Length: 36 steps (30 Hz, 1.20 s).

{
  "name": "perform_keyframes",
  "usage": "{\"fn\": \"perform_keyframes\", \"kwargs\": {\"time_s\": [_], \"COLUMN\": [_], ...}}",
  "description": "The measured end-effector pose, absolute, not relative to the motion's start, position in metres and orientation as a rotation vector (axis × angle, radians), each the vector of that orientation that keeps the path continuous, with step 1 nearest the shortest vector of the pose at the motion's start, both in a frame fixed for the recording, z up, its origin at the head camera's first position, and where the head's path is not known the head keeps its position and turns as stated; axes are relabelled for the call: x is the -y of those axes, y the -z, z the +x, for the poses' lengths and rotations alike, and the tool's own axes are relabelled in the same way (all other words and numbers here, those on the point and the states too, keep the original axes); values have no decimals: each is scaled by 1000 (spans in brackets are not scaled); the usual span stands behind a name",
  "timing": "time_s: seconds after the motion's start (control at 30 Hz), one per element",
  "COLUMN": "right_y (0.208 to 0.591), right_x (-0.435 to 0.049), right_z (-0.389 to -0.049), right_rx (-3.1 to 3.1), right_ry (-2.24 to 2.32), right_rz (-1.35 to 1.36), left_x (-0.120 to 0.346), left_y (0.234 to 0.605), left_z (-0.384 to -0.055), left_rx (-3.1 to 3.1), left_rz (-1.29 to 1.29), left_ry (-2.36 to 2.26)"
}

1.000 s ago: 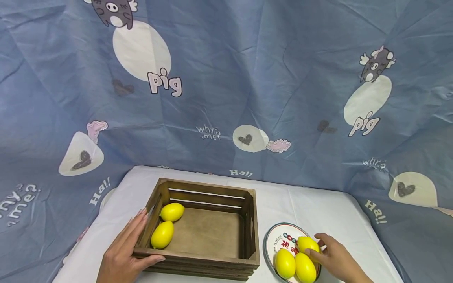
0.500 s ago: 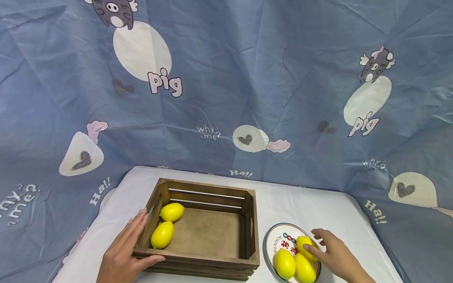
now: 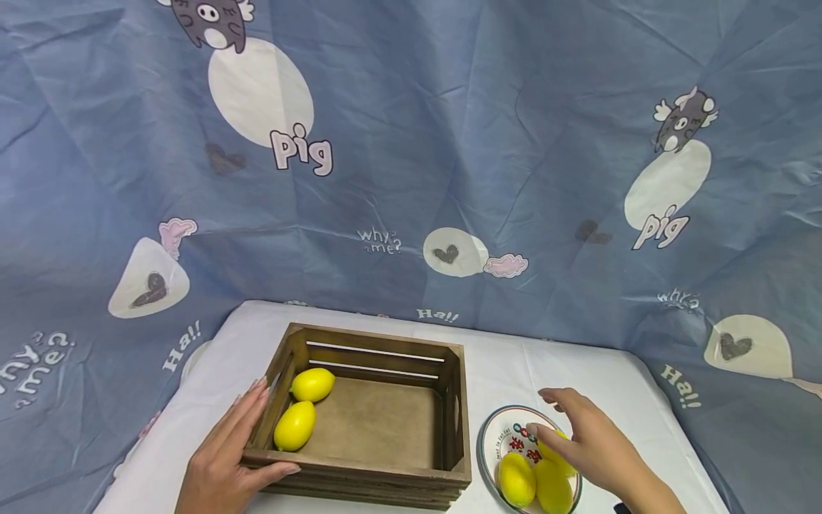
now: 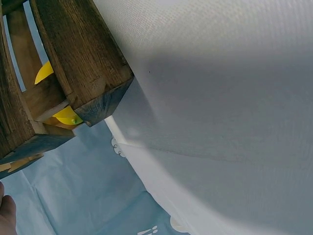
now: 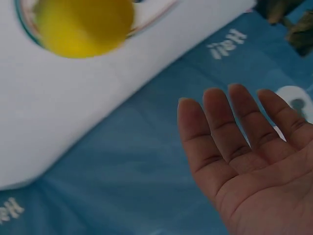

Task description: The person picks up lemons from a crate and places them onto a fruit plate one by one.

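Note:
My left hand (image 3: 223,457) rests at the front left corner of a brown wooden crate (image 3: 359,476). Its fingers lie nearly straight along the left side, with the thumb by the front rim. Inside the crate, two yellow lemons (image 3: 295,426) lie against the left wall. To the right stands a round white plate (image 3: 496,446) with a dark rim and red writing, carrying three lemons (image 3: 517,480). Above its right edge hovers my right hand (image 3: 597,444), partly covering the rear lemon. In the right wrist view that hand's fingers (image 5: 221,122) are extended and the palm holds nothing.
A white cloth (image 3: 578,364) covers the table under the crate and plate. Behind it hangs a blue printed curtain (image 3: 385,178), which also drapes down both sides. The crate's right wall (image 3: 457,421) stands between its inside and the plate.
My right hand has come off the rear lemon, risen and shifted a little left over the plate, its fingers spreading. The left hand and the crate stay put.

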State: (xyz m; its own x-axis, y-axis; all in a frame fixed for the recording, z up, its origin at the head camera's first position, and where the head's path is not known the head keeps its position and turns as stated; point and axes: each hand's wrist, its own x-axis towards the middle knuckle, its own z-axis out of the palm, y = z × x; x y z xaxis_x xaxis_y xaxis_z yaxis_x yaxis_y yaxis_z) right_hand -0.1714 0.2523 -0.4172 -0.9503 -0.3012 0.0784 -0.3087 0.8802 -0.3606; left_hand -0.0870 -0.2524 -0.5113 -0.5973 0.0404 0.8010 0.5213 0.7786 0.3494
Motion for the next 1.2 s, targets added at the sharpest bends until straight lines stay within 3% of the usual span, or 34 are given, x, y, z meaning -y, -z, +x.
{"fn": "perform_keyframes", "kwargs": {"time_s": [0.47, 1.2], "right_y": [365, 344], "right_x": [-181, -100], "right_z": [-171, -182], "right_rx": [2868, 2675], "right_ry": [-454, -327], "right_rz": [879, 1332], "left_x": [254, 254], "left_y": [511, 512], "left_z": [-86, -88], "left_rx": [2147, 2115], "left_rz": [-416, -426], "left_ry": [724, 743]}}
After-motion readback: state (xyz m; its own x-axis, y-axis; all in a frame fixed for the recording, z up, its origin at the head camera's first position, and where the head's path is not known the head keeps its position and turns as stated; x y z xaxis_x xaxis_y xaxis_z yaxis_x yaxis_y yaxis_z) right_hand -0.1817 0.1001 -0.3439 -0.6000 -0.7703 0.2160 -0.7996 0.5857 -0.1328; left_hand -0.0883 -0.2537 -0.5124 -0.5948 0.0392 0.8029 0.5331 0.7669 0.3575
